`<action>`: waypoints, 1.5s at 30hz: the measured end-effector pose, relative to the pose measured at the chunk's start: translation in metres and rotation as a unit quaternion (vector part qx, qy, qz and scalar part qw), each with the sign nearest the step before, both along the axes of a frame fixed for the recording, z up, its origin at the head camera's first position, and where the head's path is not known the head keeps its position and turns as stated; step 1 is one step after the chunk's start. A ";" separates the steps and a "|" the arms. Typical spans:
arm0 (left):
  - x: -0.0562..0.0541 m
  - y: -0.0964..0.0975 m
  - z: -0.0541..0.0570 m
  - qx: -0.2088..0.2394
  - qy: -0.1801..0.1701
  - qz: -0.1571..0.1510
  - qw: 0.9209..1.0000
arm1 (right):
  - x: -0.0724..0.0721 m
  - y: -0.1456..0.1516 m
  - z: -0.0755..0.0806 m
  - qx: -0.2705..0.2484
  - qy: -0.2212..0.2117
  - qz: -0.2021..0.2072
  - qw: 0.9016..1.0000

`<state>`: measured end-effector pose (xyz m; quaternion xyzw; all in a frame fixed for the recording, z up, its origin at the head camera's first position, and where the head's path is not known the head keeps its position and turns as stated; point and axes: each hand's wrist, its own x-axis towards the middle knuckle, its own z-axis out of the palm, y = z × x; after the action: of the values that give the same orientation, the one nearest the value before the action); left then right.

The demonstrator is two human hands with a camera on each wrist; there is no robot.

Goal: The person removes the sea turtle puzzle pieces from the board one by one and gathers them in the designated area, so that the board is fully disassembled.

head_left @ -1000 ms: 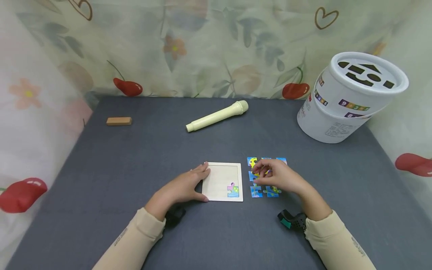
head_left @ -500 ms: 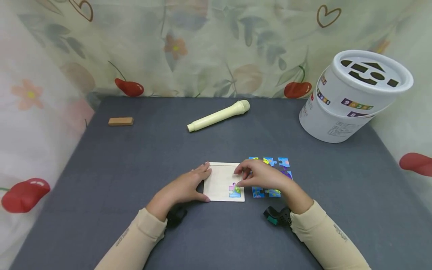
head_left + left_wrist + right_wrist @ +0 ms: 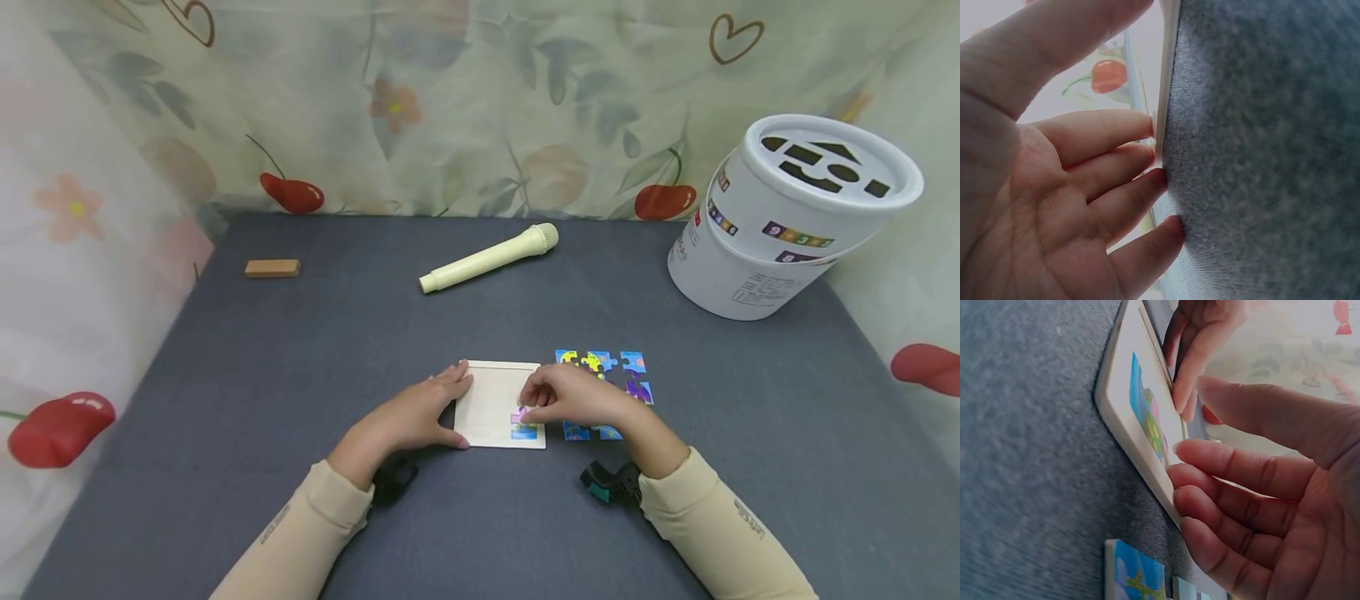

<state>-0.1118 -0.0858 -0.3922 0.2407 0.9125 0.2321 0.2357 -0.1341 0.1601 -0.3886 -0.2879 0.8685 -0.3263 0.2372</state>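
Note:
A square pale wooden puzzle tray (image 3: 486,408) lies flat on the dark tabletop. In its lower right corner sits a jigsaw piece (image 3: 1142,406) in blue, green and pink. My left hand (image 3: 408,417) rests along the tray's left side, fingers extended at the upper corner and thumb at the lower one. Over the tray's right side is my right hand (image 3: 581,394), its thumb overlapping the piece in the head view. The right wrist view shows these fingers loosely bent, with nothing between thumb and fingertips. Several loose jigsaw pieces (image 3: 633,362) lie right of the tray, partly hidden beneath my right hand.
A cream toy microphone (image 3: 487,258) lies toward the back of the table. At the back left is a small wooden block (image 3: 272,268). A white bucket (image 3: 757,283) with shaped holes in its lid stands at the back right. Patterned curtains (image 3: 465,108) border the table.
My right hand has moved left from the loose pieces to above the tray, and its fingers have bent more. My left hand keeps its place at the tray's edge.

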 end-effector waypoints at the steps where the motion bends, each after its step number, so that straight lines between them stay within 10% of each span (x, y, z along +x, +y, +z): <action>1: 0.000 0.000 0.000 0.000 -0.001 0.001 1.000 | 0.000 0.000 -0.001 -0.003 -0.004 0.003 1.000; 45: 0.001 -0.002 -0.002 0.018 0.014 -0.005 1.000 | 0.011 -0.005 -0.006 -0.018 0.001 -0.003 1.000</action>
<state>-0.1105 -0.0879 -0.3947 0.2532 0.9102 0.2435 0.2196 -0.1229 0.1551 -0.3943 -0.2902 0.8636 -0.3422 0.2300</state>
